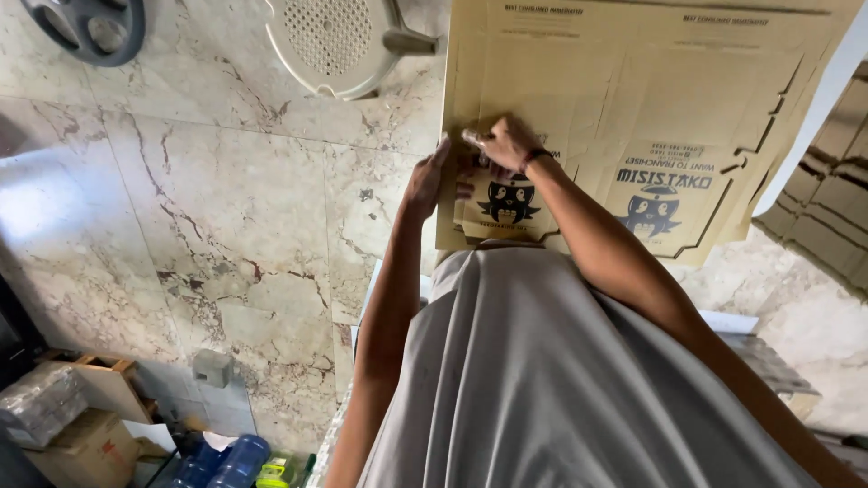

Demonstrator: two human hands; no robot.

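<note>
Over marble floor (226, 208), hands (both) (470, 163) grip flat cardboard sheet (633, 99).

Tan cardboard sheet (633, 99), dark-blue printed figures

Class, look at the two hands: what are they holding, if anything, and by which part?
Both grip a flat, unfolded cardboard box blank: the left hand on its side edge, the right hand pressed on the printed face beside it.

Cut off and hidden parts

The cardboard sheet (651, 99) runs past the top edge; the wheel (86, 27) and the white stool (330, 45) are cropped too.
</note>
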